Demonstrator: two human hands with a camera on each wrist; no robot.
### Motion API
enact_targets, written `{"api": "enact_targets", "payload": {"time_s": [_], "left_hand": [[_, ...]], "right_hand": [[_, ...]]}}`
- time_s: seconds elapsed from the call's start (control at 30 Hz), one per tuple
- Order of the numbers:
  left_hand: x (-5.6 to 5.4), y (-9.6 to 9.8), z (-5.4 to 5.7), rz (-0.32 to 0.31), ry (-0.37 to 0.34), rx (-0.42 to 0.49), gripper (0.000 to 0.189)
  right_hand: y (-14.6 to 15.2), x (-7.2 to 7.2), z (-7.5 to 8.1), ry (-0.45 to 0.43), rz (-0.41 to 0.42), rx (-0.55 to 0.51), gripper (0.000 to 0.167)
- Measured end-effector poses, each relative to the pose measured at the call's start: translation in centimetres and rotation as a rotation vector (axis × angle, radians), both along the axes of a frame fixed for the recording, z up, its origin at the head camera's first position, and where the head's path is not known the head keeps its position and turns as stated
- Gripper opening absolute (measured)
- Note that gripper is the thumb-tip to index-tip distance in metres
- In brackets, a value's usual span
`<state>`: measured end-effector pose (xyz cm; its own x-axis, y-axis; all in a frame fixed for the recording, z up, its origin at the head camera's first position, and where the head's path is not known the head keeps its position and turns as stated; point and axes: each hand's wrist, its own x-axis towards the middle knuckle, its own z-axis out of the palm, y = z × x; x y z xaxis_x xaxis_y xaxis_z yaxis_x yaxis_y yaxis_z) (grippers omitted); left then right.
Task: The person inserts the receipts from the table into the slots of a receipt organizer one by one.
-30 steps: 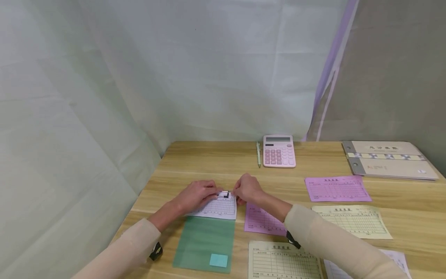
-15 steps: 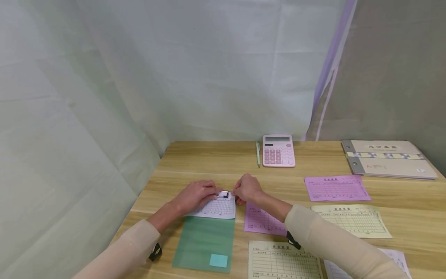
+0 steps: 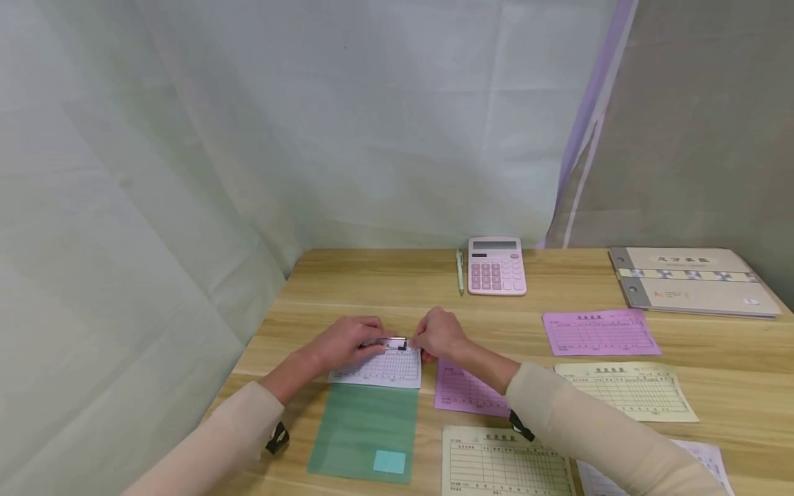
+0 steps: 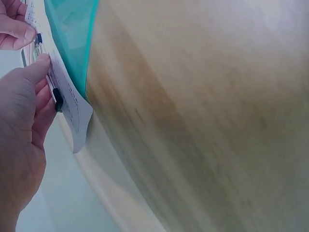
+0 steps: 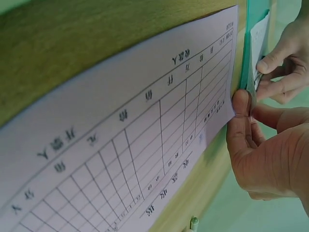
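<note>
A green clip folder point(image 3: 366, 430) lies on the table, a light-blue label point(image 3: 389, 461) at its near end. Over its far half is a white receipt form point(image 3: 384, 370), which curls at one end in the left wrist view. My left hand point(image 3: 349, 342) grips the metal clip point(image 3: 395, 341) with black ends at the form's top edge, thumb on the near side. At the top right corner, my right hand point(image 3: 442, 334) pinches the edge of the form and folder between thumb and curled finger, as the right wrist view shows.
Right of the folder lie pink forms point(image 3: 468, 389) point(image 3: 602, 333), yellow forms point(image 3: 505, 465) point(image 3: 626, 391) and another white form point(image 3: 707, 458). Toward the back are a pen point(image 3: 460, 272), a pink calculator point(image 3: 497, 266) and a beige account book point(image 3: 695, 279). Fabric hangs behind the table.
My left fingers have shifted slightly along the clip, and more of its metal bar shows now. The right hand stays at the corner.
</note>
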<state>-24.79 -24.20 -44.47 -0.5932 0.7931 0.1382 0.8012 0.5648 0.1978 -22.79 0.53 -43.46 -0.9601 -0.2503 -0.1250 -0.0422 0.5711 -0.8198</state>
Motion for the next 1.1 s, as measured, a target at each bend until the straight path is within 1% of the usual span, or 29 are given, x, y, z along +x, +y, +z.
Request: {"api": "enact_targets", "payload": {"time_s": [0.1,0.23,0.37,0.53,0.8,0.97,1.1], "left_hand": [[0.01,0.04,-0.04,-0.009,0.025,-0.017,0.033],[0.17,0.17,-0.1,-0.025,0.076,-0.037,0.032],[0.26,0.28,-0.07,-0.028,0.097,-0.043,0.032],[0.38,0.26,0.0,-0.017,0.091,-0.049,0.032],[0.3,0.26,0.22,-0.012,0.037,-0.027,0.032],[0.2,0.32,0.25,-0.008,0.029,-0.038,0.033],[0.19,0.34,0.12,-0.004,0.041,-0.042,0.033]], "right_hand": [[-0.11,0.08,0.01,0.0,-0.01,-0.004,0.014],[-0.23,0.06,-0.02,-0.007,-0.025,0.002,0.015],[-0.29,0.15,0.07,-0.008,-0.036,0.011,0.016],[-0.32,0.21,0.1,-0.006,-0.036,0.011,0.015],[-0.04,0.12,0.52,-0.05,-0.004,-0.006,0.011],[0.22,0.02,0.72,-0.084,0.013,-0.033,0.009],[0.26,-0.04,0.56,-0.083,0.012,-0.044,0.008]]}}
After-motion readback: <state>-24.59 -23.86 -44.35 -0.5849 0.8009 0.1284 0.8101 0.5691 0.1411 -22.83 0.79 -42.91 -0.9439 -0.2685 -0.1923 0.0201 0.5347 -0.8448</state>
